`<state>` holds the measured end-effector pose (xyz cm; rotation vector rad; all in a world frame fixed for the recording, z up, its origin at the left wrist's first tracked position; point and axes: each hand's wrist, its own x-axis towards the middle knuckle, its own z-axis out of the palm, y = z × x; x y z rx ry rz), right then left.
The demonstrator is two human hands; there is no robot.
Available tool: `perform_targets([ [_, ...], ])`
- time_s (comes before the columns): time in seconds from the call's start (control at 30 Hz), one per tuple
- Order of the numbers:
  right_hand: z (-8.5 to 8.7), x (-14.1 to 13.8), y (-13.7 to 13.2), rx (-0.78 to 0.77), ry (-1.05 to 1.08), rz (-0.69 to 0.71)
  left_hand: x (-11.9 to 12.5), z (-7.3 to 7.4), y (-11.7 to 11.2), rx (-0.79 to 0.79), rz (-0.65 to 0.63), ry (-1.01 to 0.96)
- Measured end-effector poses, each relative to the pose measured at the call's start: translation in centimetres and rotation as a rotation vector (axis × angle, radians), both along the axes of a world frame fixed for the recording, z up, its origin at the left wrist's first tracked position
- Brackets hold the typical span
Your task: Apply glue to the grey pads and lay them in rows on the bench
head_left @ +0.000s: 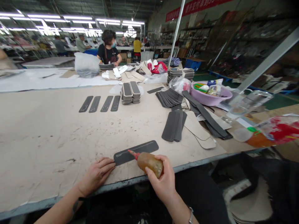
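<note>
A dark grey strip with rounded ends [146,148] lies on the table near its front edge, with a thin glossy line along its top side. My left hand [98,172] lies low on the table, fingers stretched out, the fingertips at the strip's left end. In my right hand [164,179] is a yellowish-brown glue bottle [149,163], fingers wrapped round it. Its red nozzle points left and down, the tip over the strip's upper face. Whether the tip touches the strip, I cannot tell.
Several dark pieces [107,104] lie in a row farther back, beside two stacks [130,93]. Loose dark strips [173,126] and a purple basin [211,98] are at the right. A red-labelled bag [275,130] sits at the right edge. A co-worker [108,49] is across the table.
</note>
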<state>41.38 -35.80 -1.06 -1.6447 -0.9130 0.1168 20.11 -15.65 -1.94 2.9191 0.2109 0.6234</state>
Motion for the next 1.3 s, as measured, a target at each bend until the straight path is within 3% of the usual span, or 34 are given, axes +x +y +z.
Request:
perform_targets([
  [0.1, 0.1, -1.8, 1.4, 0.011, 0.017, 0.11, 0.0, 0.0, -0.1, -0.019, 0.01, 0.006],
  [0.27, -0.2, -2.9, 2.5, -0.014, -0.008, 0.137, 0.1, 0.2, -0.2, -0.032, -0.009, -0.006],
  [0.63, 0.7, -3.2, 0.6, -0.057, -0.032, 0.198, 0.0, 0.1, 0.0, -0.039, -0.001, 0.014],
  [0.77, 0.7, -2.0, -0.2, -0.079, -0.067, 0.121, 0.1, 0.4, 0.0, -0.009, -0.018, 0.001],
  [1.13, 0.2, 4.4, -3.9, -0.191, -0.201, -0.295, 0.3, -0.2, 0.9, 0.092, -0.071, -0.07],
  [1.2, 0.1, 4.4, -4.0, -0.169, -0.231, -0.3, 0.3, -0.2, 0.9, 0.096, -0.066, -0.071],
  [1.3, 0.2, 3.1, -3.2, -0.091, -0.208, -0.19, 0.3, -0.2, 0.8, 0.086, -0.052, -0.048],
])
